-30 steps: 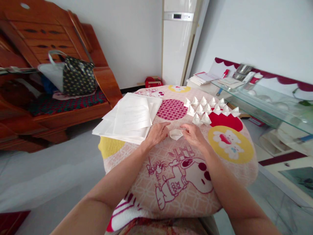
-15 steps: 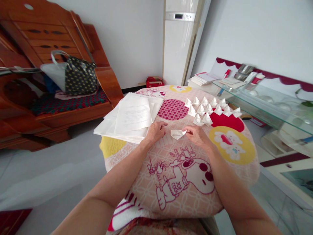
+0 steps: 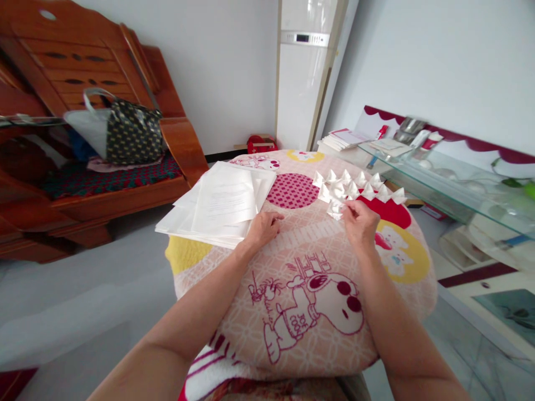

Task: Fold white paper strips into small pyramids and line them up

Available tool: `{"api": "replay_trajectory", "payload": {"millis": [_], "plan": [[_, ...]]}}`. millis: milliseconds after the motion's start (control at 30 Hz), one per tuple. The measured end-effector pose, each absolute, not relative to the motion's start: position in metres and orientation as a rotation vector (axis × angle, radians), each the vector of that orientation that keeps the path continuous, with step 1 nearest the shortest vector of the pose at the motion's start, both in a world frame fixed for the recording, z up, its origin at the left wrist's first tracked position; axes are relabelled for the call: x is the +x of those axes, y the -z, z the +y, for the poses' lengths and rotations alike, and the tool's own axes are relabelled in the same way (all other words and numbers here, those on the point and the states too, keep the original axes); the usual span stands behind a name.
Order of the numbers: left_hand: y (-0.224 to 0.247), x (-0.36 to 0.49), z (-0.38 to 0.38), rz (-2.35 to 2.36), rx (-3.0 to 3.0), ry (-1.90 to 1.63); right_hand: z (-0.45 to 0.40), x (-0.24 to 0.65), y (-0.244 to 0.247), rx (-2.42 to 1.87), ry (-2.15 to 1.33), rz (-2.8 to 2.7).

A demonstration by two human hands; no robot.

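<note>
My right hand is over the front of a cluster of folded white paper boats. Its thumb and fingers pinch a paper boat at its right side, where the paper is slightly blurred and partly hidden. Behind it, more paper boats stand upright in rows, their points upward. My left hand rests on the tablecloth with its fingers loosely extended and holds nothing. It lies beside the right edge of a stack of white paper sheets; the top sheet bears printed lines.
A patterned pink cloth covers the round table. To the right is a glass-topped shelf unit carrying papers, metal containers and small items. On the left, a wooden bench holds a dotted bag. A tall white air conditioner stands behind.
My right hand has moved forward and right with the paper boat, from the table's middle to the front of the rows. My left hand has stayed nearly still. The view has shifted slightly.
</note>
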State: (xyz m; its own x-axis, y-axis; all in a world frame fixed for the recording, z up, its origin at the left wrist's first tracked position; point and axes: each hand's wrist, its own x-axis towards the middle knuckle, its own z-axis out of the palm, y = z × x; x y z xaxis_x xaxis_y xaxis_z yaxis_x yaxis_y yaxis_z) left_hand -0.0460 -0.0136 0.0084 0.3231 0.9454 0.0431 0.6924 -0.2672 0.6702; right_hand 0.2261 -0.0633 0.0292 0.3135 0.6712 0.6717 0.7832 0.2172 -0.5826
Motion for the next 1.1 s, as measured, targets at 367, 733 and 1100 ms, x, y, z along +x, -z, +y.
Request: {"api": "replay_trajectory", "payload": {"millis": [367, 733, 1100], "plan": [[-0.009, -0.047, -0.015, 1.459, 2.072, -0.574, -0.058, 0.296, -0.022, -2.275, 0.438, -1.153], [-0.002, -0.049, -0.012, 1.430, 2.079, -0.617, -0.048, 0.301, -0.009, -2.335, 0.344, -1.296], [-0.003, -0.047, -0.012, 1.440, 2.083, -0.596, -0.053, 0.294, -0.017, -2.404, 0.314, -1.279]]}}
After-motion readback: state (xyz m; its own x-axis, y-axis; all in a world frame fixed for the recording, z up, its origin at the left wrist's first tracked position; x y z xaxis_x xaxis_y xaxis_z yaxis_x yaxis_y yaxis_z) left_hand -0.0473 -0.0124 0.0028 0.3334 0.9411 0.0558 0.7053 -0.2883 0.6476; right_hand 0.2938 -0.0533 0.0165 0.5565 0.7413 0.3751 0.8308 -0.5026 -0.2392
